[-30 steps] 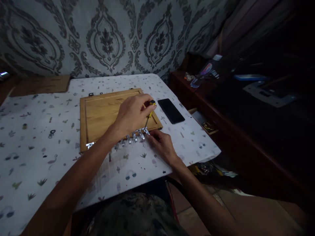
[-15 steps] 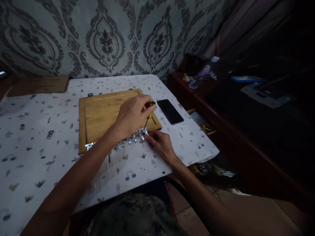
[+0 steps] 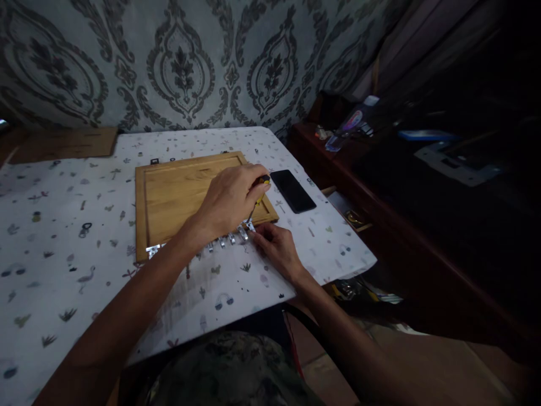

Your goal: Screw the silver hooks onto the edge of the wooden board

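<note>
My left hand (image 3: 234,194) is closed around a yellow-and-black screwdriver (image 3: 259,199). The shaft slants down to a metal hinge (image 3: 249,225) on the near edge of a wooden cabinet door (image 3: 177,197). Low on the right, my right hand (image 3: 275,243) pinches the free part of that hinge between thumb and fingers. Several more metal hinges (image 3: 232,238) line the same edge, to the left of the screwdriver tip. Another hinge (image 3: 153,250) sits at the door's near left corner, partly hidden by my left forearm.
A black phone (image 3: 293,192) lies right of the door on the patterned white tablecloth (image 3: 105,287). Cardboard (image 3: 67,144) rests at the back left. A plastic bottle (image 3: 350,125) leans on the dark red furniture at right, above an open drawer (image 3: 349,210).
Both hands stay at the same hinge. My left hand has shifted very slightly to the right with the screwdriver, whose tip remains on the hinge.
</note>
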Tool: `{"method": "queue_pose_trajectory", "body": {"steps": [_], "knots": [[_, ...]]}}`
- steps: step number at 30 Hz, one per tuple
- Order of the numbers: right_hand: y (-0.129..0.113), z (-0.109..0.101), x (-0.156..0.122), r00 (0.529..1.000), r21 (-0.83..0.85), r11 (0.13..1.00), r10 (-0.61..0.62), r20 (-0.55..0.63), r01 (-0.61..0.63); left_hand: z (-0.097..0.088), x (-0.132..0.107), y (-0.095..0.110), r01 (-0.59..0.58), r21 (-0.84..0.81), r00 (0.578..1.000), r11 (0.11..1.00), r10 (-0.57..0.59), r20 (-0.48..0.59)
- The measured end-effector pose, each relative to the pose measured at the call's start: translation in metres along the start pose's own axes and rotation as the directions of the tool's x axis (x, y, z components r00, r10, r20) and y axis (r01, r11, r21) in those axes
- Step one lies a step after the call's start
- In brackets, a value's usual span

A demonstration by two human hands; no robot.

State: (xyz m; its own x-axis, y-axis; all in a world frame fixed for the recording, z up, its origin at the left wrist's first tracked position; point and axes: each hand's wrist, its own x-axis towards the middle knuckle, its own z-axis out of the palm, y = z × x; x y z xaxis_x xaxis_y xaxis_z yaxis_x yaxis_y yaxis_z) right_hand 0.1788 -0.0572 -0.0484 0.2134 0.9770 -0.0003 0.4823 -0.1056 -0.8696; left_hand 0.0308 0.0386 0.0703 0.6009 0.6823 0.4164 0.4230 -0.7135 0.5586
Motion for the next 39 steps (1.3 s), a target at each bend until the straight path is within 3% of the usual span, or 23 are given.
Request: {"method": "queue_pose_trajectory", "body": {"steps": [12,19,29,33,39], "knots": [[-0.003,0.000,0.000,1.000,0.004,1.000,-0.003,-0.010,0.003,0.008,-0.001,0.002,-0.036,-0.010,0.999,0.999,0.036,0.015],[-0.002,0.000,0.000,1.000,0.005,1.000,0.009,0.004,-0.009,0.013,-0.001,-0.001,0.040,-0.059,0.999,0.997,-0.040,0.015],[-0.002,-0.001,0.001,1.000,0.009,1.000,0.000,-0.006,0.000,0.014,-0.003,-0.004,-0.032,0.179,0.998,0.983,0.041,-0.048],[-0.002,0.000,0.001,1.000,-0.001,1.000,0.004,-0.006,-0.004,0.013,-0.002,-0.008,-0.030,0.140,0.995,0.990,0.043,-0.095],[-0.003,0.000,0.001,1.000,0.026,1.000,0.012,0.003,-0.012,0.008,0.001,-0.014,0.020,-0.004,0.996,1.000,-0.020,-0.083]]}}
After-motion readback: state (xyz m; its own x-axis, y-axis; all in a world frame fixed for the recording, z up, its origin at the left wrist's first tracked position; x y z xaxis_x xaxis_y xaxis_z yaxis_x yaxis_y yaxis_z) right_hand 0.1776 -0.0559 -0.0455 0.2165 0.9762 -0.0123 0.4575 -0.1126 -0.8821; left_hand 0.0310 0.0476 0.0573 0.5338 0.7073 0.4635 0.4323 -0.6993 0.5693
